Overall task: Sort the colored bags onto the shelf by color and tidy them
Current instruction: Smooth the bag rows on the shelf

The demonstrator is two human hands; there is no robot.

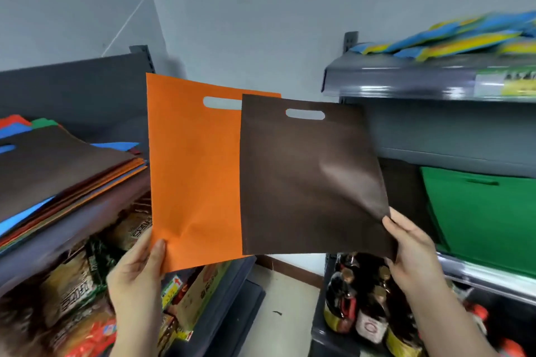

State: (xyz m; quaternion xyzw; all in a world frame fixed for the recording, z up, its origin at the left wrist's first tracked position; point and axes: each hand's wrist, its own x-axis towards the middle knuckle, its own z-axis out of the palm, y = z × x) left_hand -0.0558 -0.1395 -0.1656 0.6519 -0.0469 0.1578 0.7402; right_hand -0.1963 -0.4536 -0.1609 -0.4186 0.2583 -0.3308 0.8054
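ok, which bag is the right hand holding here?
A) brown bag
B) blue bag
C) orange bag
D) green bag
A: the right hand pinches the lower right corner of the brown bag, while the left hand holds the orange bag by its bottom edge; the green bag lies on the shelf to the right, untouched.
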